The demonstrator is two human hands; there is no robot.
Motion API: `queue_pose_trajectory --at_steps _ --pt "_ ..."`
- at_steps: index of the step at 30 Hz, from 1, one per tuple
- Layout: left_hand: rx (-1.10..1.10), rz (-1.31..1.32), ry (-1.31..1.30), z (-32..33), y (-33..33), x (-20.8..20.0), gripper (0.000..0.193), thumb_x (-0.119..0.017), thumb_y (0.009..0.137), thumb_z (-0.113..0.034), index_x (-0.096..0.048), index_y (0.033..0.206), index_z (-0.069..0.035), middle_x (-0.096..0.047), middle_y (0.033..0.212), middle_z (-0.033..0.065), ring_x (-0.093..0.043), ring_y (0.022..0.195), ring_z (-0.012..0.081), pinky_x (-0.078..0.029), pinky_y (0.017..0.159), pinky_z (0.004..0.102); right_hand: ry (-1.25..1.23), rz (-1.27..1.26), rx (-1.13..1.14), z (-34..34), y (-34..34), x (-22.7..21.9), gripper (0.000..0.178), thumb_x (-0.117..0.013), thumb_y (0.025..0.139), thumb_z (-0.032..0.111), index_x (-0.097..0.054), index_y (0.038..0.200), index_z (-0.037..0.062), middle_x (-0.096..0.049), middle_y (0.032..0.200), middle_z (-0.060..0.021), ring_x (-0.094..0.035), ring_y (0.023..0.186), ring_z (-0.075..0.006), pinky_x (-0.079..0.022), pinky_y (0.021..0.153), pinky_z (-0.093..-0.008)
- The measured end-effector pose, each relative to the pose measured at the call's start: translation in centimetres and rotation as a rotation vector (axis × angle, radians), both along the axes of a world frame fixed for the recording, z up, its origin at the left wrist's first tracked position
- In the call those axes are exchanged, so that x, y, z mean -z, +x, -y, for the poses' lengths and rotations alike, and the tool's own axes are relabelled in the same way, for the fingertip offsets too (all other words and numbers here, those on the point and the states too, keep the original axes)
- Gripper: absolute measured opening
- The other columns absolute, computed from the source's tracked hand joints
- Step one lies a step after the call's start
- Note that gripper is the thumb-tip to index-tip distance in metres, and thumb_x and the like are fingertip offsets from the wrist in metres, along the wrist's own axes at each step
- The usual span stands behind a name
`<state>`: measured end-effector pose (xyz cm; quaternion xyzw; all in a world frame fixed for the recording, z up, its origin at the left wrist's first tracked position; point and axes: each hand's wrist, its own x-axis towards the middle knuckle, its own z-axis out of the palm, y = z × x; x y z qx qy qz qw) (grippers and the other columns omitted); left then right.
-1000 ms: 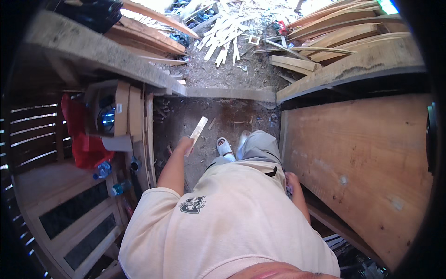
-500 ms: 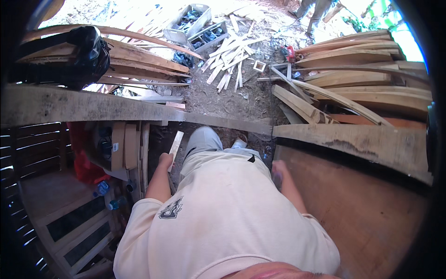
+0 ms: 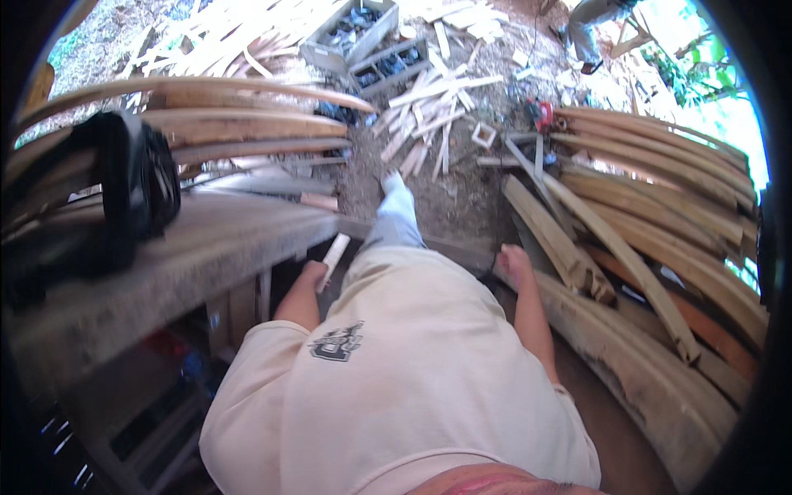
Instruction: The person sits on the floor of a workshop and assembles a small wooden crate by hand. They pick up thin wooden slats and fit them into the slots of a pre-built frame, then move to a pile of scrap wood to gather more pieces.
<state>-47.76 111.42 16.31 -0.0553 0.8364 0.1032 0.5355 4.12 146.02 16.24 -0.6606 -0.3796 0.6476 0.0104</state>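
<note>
Since half a second ago, my right hand (image 3: 513,262) has swung forward and outward, and the weathered grey-brown wooden counter (image 3: 173,252), then ahead of my left hand (image 3: 312,274), now reaches back along its outer side. I hold a pale, flat, narrow wooden strip (image 3: 335,252) in that left hand, fingers closed around its near part, the far end pointing forward and slightly inward. My right hand is curled near the inner end of a thick, worn wooden beam (image 3: 635,363); I cannot tell whether anything is inside it or whether it touches the wood. Between my hands and ahead of them, my leg in light grey trousers (image 3: 396,223) stretches out over the brown dirt floor (image 3: 462,206). Well to the left of my left hand, a black bag with a strap (image 3: 144,177) sits by the counter, and beyond it long curved brown planks (image 3: 256,124) lie stacked. Far ahead of both hands spreads a loose heap of pale wooden strips (image 3: 433,115), with two grey rectangular crates (image 3: 340,59) of dark items behind it and a small square pale wooden frame (image 3: 484,135) to its right. Ahead and to the right of my right hand are more long curved wooden boards (image 3: 660,194), with a small red object (image 3: 541,115) near their far end. Farther off on that side, another person's leg (image 3: 584,41) shows.
</note>
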Motion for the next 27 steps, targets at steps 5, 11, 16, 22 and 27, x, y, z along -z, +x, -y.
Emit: queue_pose_trajectory --at_steps 5,11,16,22,27 --pt "0.157 0.150 0.127 -13.4 -5.4 2.4 0.039 -0.069 0.094 -0.029 -0.071 0.113 0.005 -0.071 0.078 0.0148 -0.067 0.056 0.0257 -0.055 0.051 0.0407 -0.152 0.301 -0.110 -0.5 -7.4 0.0 0.045 -0.065 0.098 0.048 -0.069 0.114 0.0069 -0.073 0.099 -0.0103 -0.068 0.086 -0.0256 -0.054 0.078 -0.0427" --pt "0.414 0.251 0.118 -29.0 -9.6 -1.3 0.023 -0.089 0.081 -0.015 -0.075 0.082 0.003 -0.071 0.071 0.0098 -0.062 0.053 0.0152 -0.048 0.048 0.0348 0.070 0.593 -0.616 -9.8 -20.2 -6.8 0.091 -0.063 0.089 0.070 -0.058 0.139 -0.0059 -0.063 0.135 -0.0308 -0.061 0.128 -0.0416 -0.048 0.107 -0.0475" --pt "0.591 0.390 0.149 -32.0 -9.4 0.2 0.031 -0.095 0.073 -0.019 -0.075 0.077 0.005 -0.070 0.067 0.0087 -0.060 0.051 0.0136 -0.046 0.048 0.0347 0.177 0.764 -0.729 -15.1 -28.6 -10.8 0.111 -0.065 0.083 0.077 -0.043 0.149 -0.0083 -0.050 0.147 -0.0311 -0.056 0.132 -0.0464 -0.048 0.109 -0.0504" --pt "0.720 0.300 0.029 -33.3 -6.5 -0.2 0.034 -0.095 0.068 -0.021 -0.078 0.081 0.006 -0.073 0.068 0.0105 -0.065 0.055 0.0177 -0.051 0.056 0.0375 0.111 0.770 -0.849 -17.9 -31.7 -9.6 0.123 -0.066 0.077 0.082 -0.033 0.156 -0.0057 -0.046 0.149 -0.0301 -0.049 0.139 -0.0446 -0.049 0.107 -0.0539" --pt "0.756 0.269 0.027 -33.5 -4.8 0.2 0.026 -0.087 0.070 -0.015 -0.077 0.080 0.007 -0.073 0.068 0.0129 -0.070 0.058 0.0214 -0.055 0.063 0.0384 -0.080 0.632 -1.103 -17.4 -30.7 -1.4 0.095 -0.066 0.081 0.074 -0.048 0.154 0.0153 -0.033 0.163 -0.0232 -0.036 0.149 -0.0434 -0.034 0.116 -0.0625"
